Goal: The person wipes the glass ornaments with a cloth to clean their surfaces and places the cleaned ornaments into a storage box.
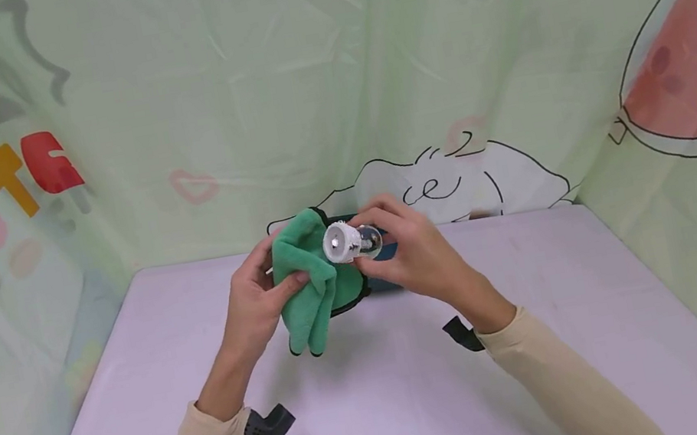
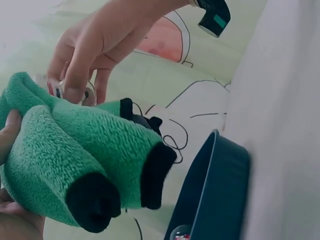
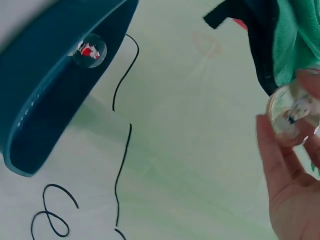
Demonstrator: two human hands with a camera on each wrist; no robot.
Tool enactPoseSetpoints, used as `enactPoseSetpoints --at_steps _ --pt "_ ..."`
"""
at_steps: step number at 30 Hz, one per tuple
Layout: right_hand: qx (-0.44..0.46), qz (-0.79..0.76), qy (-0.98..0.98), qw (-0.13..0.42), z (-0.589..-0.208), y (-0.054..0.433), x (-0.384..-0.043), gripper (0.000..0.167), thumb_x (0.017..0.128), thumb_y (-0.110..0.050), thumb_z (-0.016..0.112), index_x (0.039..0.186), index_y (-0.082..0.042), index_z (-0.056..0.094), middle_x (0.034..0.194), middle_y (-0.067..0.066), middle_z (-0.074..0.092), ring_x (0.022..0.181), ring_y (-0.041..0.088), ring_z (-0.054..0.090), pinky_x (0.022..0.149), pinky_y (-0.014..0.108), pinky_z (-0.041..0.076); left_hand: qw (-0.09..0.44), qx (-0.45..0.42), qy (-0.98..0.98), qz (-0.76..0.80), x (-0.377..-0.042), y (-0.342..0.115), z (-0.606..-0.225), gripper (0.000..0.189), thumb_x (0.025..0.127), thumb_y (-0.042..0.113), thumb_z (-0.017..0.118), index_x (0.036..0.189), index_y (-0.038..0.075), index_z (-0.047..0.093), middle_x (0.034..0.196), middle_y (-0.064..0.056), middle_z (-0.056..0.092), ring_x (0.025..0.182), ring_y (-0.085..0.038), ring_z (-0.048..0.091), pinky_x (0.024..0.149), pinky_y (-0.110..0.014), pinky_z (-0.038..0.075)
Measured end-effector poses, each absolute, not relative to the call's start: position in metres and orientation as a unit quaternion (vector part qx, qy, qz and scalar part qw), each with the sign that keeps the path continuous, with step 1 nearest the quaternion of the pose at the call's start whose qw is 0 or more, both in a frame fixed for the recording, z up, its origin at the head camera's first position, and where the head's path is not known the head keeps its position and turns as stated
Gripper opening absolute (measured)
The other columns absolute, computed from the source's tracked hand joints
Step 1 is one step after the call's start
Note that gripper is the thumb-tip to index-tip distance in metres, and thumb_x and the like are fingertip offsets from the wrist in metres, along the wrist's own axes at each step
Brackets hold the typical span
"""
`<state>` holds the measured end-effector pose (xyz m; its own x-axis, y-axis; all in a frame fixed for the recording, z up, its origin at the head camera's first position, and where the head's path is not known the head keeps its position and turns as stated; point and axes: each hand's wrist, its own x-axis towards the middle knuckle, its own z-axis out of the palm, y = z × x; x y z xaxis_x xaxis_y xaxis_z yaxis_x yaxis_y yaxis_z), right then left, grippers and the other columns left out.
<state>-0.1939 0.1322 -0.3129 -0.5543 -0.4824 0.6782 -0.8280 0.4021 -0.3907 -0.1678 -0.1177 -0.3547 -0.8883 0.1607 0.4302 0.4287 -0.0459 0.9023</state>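
My left hand [image 1: 250,297] grips a fuzzy green garment [image 1: 310,278], small like pet clothing, with black trim [image 2: 92,200] at its short sleeves or legs. Its folds hang below my thumb. Beside the cloth, my right hand [image 1: 414,252] pinches a clear bulb-shaped ornament [image 1: 343,242] between thumb and fingers, its white round end facing the head camera. A small pale figure shows inside the clear globe [image 3: 294,114] in the right wrist view. The ornament is held right by the green cloth; whether they touch I cannot tell.
Behind the hands stands a dark blue bin [image 1: 386,282], largely hidden in the head view. Another clear ball [image 3: 90,50] with red and white bits sits in it. The table [image 1: 383,413] has a pale lilac cover. A printed curtain [image 1: 297,86] surrounds the back and sides.
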Motion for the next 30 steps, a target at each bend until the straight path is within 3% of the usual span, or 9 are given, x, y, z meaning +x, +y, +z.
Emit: enactPoseSetpoints --at_steps 8,13,18,24,30 --pt "0.432 0.249 -0.827 0.259 -0.312 0.125 -0.188 0.055 0.073 -0.012 0.093 0.120 -0.002 0.067 0.117 0.011 0.063 0.107 0.024 0.062 0.089 0.033 0.057 0.112 -0.224 -0.712 -0.656 -0.166 -0.111 -0.353 0.066 0.093 0.003 0.073 0.151 0.022 0.049 0.140 -0.007 0.058 0.121 -0.024 0.062 0.093 -0.032 0.057" --pt "0.446 0.341 -0.805 0.193 -0.314 0.131 -0.191 0.062 0.071 -0.007 0.092 0.127 -0.002 0.066 0.119 0.009 0.066 0.103 0.020 0.067 0.087 0.029 0.058 0.118 -0.204 -0.709 -0.665 -0.166 -0.114 -0.355 0.061 0.094 0.002 0.071 0.148 0.020 0.051 0.136 -0.010 0.060 0.117 -0.026 0.065 0.092 -0.032 0.057" --pt "0.417 0.438 -0.785 0.137 -0.316 0.135 -0.192 0.055 0.074 -0.005 0.090 0.124 -0.005 0.068 0.116 0.005 0.068 0.102 0.018 0.069 0.088 0.026 0.058 0.109 -0.192 -0.709 -0.670 -0.165 -0.116 -0.355 0.061 0.093 0.003 0.072 0.149 0.017 0.051 0.133 -0.014 0.061 0.112 -0.029 0.067 0.090 -0.031 0.058" --pt "0.417 0.407 -0.793 0.178 -0.318 0.132 -0.187 0.047 0.076 -0.005 0.089 0.120 -0.009 0.071 0.111 0.004 0.064 0.099 0.018 0.067 0.079 0.029 0.061 0.088 -0.184 -0.723 -0.660 -0.164 -0.116 -0.355 0.060 0.090 0.003 0.075 0.146 0.014 0.054 0.133 -0.014 0.063 0.111 -0.031 0.068 0.087 -0.031 0.059" --pt "0.463 0.392 -0.772 0.188 -0.317 0.125 -0.189 0.048 0.077 0.001 0.087 0.121 -0.007 0.071 0.114 0.006 0.064 0.095 0.016 0.065 0.079 0.028 0.059 0.073 -0.182 -0.734 -0.651 -0.163 -0.112 -0.357 0.059 0.091 0.008 0.075 0.146 0.012 0.053 0.135 -0.013 0.064 0.115 -0.028 0.067 0.089 -0.029 0.058"
